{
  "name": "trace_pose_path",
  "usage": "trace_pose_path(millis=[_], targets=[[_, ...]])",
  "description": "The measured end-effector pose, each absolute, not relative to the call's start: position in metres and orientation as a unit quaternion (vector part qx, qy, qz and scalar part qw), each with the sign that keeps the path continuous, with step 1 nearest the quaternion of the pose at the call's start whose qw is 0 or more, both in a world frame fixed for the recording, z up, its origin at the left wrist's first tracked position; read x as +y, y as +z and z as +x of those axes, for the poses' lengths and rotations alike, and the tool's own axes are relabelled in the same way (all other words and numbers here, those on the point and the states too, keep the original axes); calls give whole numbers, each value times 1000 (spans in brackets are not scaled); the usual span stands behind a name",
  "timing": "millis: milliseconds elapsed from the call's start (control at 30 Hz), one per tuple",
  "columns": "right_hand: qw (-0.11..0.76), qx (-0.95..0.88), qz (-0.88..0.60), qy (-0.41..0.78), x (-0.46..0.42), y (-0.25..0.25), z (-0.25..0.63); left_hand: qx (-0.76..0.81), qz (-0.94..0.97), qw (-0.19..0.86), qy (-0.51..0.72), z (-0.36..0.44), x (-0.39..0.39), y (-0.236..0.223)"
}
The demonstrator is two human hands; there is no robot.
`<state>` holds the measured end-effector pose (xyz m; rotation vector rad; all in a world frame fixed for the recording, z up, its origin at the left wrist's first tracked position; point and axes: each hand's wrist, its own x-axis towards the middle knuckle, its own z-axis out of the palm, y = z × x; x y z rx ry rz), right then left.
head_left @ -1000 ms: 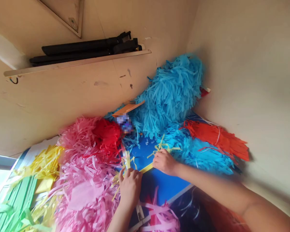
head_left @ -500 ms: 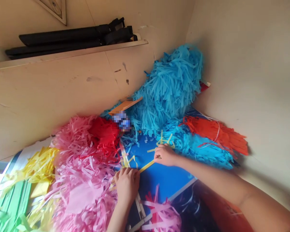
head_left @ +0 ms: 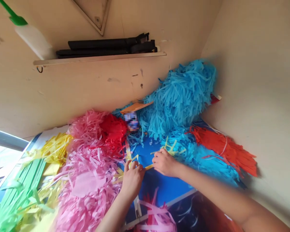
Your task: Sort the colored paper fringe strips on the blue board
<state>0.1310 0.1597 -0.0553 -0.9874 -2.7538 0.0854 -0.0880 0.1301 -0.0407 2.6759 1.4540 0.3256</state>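
Grips clamped: I've got my left hand [head_left: 132,180] and right hand [head_left: 164,162] pinching a yellow paper strip [head_left: 149,167], lower middle of frame, on a blue board [head_left: 166,185], pink paper fringe [head_left: 87,190] just left.

Narrow pale wall shelf [head_left: 99,58] carrying long black folded objects [head_left: 106,46], with a triangular bracket [head_left: 93,13] above it, on a scuffed cream wall [head_left: 62,93]. A second cream wall [head_left: 253,96] meets it right of the shelf; a grey-framed window [head_left: 4,138] lies below-left.
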Motion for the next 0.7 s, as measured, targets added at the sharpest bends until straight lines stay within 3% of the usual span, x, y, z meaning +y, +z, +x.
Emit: trace_pose_path(millis=[300,700], targets=[[123,-916,-382,-20,170,-64,124,493,854,-24,164,-79,125,-46],[64,-954,-290,-32,171,-56,106,479,864,-32,151,-81,129,-43]])
